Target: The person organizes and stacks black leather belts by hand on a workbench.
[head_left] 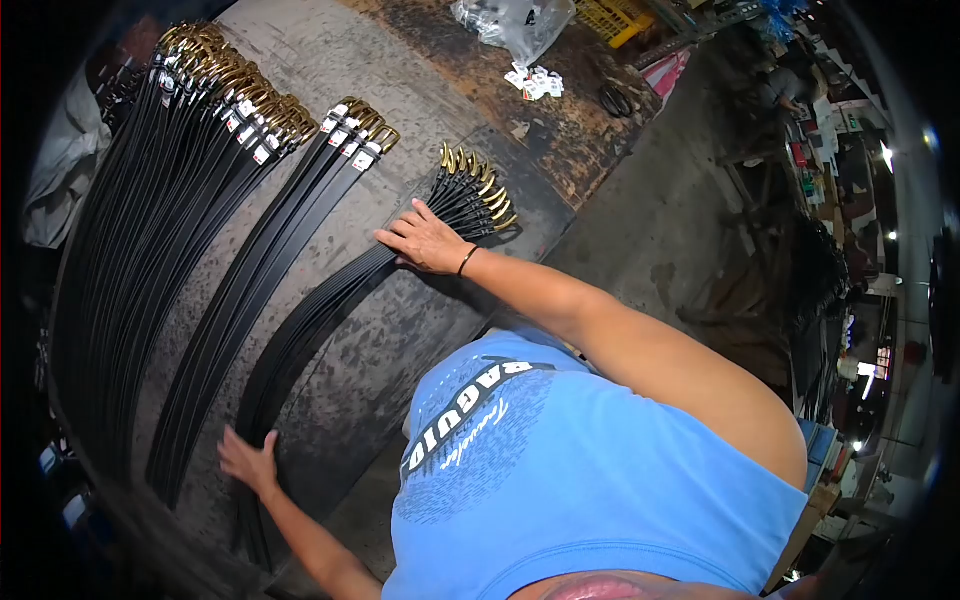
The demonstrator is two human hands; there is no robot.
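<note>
A small bundle of black belts [330,300] with brass buckles [478,192] lies stretched along a worn grey table [400,330]. My right hand [422,238], a thin bracelet on its wrist, lies flat on this bundle just below the buckles, fingers spread. My left hand [248,460] presses flat on the tail ends of the same belts near the table's near edge, fingers apart. Neither hand grips anything. My blue printed shirt fills the lower middle of the view.
Two more rows of black belts lie alongside: a middle group [262,260] with white tags and a large fanned group [150,240] at the far left. A clear plastic bag [515,25], loose white tags [535,82] and a yellow crate [612,16] sit at the far end.
</note>
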